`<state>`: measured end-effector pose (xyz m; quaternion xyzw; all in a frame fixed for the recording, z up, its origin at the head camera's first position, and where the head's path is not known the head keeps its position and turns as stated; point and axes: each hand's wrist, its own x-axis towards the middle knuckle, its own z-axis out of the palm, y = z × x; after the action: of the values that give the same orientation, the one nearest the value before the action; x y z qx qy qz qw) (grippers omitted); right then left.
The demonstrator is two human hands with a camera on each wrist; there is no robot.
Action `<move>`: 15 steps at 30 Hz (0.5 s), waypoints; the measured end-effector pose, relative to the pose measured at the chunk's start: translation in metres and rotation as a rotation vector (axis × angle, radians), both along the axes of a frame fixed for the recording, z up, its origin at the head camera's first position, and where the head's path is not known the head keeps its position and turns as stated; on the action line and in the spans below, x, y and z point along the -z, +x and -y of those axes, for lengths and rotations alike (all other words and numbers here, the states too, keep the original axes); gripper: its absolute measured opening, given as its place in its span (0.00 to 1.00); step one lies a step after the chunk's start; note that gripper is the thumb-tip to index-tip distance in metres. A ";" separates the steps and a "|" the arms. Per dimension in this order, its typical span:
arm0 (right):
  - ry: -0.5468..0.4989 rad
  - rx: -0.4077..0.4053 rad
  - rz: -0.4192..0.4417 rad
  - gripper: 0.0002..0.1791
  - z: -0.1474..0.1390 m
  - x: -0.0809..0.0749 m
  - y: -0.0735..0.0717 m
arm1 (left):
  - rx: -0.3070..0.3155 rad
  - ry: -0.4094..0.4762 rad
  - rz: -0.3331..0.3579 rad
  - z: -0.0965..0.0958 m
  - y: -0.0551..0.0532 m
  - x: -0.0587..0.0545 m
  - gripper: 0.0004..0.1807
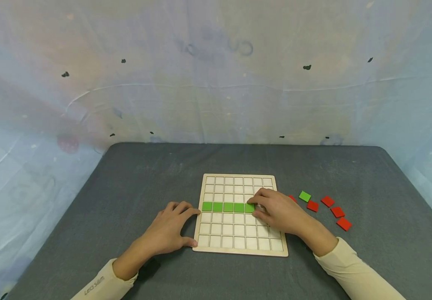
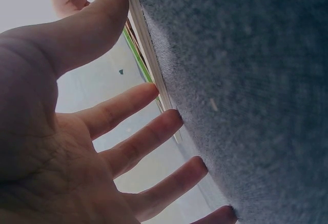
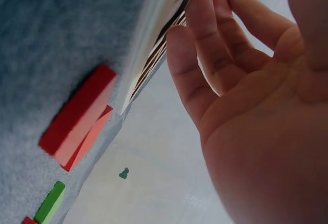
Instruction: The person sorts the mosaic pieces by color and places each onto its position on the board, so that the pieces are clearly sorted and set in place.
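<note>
A pale wooden grid board [image 1: 238, 241] lies flat on the dark cloth, with several green square tiles [image 1: 217, 207] in one row across its middle. My right hand [image 1: 281, 210] is over the board's right side. Its index finger and thumb pinch the green tile [image 1: 249, 208] at the right end of that row; in the right wrist view only a sliver of green shows by the fingertips. At the board's left edge, my left hand [image 1: 168, 229] is spread, thumb on the near corner and index fingertip against the side. The left wrist view shows those fingers nearly straight.
Right of the board lie several loose red tiles [image 1: 337, 212] and one loose green tile [image 1: 304, 196]. One red tile [image 1: 292, 198] is partly hidden behind my right hand. A pale patterned curtain [image 1: 216, 104] hangs around the table's back and sides.
</note>
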<state>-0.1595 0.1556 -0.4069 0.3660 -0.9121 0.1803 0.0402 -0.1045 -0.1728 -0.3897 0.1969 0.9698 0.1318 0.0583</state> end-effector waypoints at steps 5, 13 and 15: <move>0.009 -0.001 -0.005 0.17 0.000 0.000 0.000 | 0.001 0.002 -0.002 -0.001 0.001 -0.001 0.41; 0.009 0.003 -0.003 0.17 0.000 0.000 0.000 | -0.007 0.003 0.010 -0.001 0.002 -0.002 0.41; 0.008 0.003 0.000 0.17 0.001 0.000 0.000 | -0.010 0.005 0.013 0.000 0.002 -0.002 0.41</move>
<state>-0.1594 0.1550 -0.4070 0.3646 -0.9134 0.1767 0.0390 -0.1028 -0.1723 -0.3879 0.1911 0.9701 0.1358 0.0635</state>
